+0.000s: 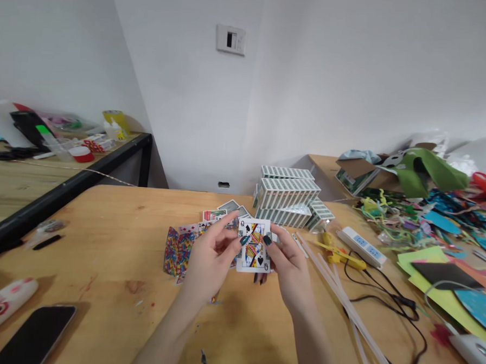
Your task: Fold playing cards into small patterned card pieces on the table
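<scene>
Nearer the wearer than the striped boxes [289, 192], 1 queen of spades [254, 250] is pinched between left hand [211, 251] and right hand [291, 263], seemingly being aligned; next calls for even thumb pressure. Left of those boxes: patterned cards [178, 252].

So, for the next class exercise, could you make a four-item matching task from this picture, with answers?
Things
1. queen of spades card
2. phone
3. striped boxes
4. power strip

Places or states
A. stacked near the wall
B. white with blue socket panels
C. held upright between the left hand and right hand
D. lying on the table, dark screen up

Pairs: 1-C, 2-D, 3-A, 4-B
</scene>
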Demonstrator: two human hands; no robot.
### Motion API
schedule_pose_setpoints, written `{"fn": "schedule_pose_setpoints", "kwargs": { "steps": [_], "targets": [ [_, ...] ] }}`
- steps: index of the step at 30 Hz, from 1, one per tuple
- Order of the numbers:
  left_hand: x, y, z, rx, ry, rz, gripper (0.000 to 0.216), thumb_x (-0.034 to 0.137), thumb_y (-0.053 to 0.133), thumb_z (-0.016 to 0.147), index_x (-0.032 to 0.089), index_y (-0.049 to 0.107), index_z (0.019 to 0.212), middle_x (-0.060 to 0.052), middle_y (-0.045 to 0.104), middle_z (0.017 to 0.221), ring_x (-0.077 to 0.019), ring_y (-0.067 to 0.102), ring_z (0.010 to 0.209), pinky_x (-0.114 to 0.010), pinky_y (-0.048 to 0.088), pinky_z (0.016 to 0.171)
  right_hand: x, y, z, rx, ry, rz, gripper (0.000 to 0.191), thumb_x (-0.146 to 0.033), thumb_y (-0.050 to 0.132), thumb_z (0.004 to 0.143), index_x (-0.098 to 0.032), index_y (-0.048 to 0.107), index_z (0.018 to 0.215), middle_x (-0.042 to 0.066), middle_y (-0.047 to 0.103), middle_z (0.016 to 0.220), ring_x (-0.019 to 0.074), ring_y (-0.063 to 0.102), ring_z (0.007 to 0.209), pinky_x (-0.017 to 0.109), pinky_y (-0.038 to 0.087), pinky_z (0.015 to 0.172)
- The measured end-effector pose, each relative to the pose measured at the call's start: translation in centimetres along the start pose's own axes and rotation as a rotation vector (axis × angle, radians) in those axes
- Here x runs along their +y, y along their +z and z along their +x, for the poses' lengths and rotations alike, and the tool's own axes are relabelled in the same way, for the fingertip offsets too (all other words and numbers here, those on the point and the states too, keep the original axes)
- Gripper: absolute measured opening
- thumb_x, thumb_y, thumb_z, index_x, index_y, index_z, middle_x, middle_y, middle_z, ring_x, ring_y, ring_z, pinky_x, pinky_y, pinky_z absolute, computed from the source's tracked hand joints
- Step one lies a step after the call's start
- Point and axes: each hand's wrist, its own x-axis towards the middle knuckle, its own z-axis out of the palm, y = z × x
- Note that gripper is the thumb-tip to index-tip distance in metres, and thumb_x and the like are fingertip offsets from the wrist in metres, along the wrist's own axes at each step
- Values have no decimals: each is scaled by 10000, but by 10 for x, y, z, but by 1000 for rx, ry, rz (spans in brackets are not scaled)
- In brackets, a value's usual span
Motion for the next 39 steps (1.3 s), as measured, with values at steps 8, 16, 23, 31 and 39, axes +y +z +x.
{"fn": "schedule_pose_setpoints", "kwargs": {
  "steps": [8, 16, 23, 31, 39],
  "targets": [
    [3, 9, -3, 14, -65, -209, 209, 238, 552, 750, 150, 565, 939, -46, 648, 845, -163, 599, 771, -261, 472, 691, 2, 0, -2, 61, -66, -13, 227, -345, 565, 774, -194, 531, 940, -60, 504, 529, 75, 444, 408, 174, 353, 379],
    [5, 23, -12, 56, -35, -280, 132, 183, 470, 775, 192, 514, 898, 6, 613, 789, -113, 570, 666, -205, 434, 601, 4, 4, -5, 111, -92, -65, 162, -359, 524, 790, -204, 510, 835, -76, 421, 514, 80, 372, 439, 176, 305, 412],
    [2, 28, -16, 127, -21, -229, 100, 176, 425, 764, 214, 496, 824, 57, 491, 609, -86, 473, 538, -173, 369, 496, 3, 12, -8, 153, -99, -59, 69, -270, 463, 766, -211, 492, 788, -59, 456, 562, 88, 367, 452, 186, 324, 428],
    [2, 28, -15, 221, -32, -156, 116, 175, 440, 707, 203, 531, 773, 52, 471, 567, -86, 426, 483, -180, 325, 447, 6, 11, -7, 166, -108, -127, 99, -232, 450, 729, -211, 533, 777, -36, 469, 609, 110, 383, 504, 204, 322, 464],
    [-4, 28, -18, 236, 13, -182, 96, 153, 451, 705, 194, 537, 702, 46, 463, 574, -83, 410, 481, -187, 324, 451, 5, 12, -9, 109, -94, 51, 73, -225, 471, 692, -209, 537, 666, -34, 448, 577, 120, 391, 506, 217, 317, 475]
  ]
}}
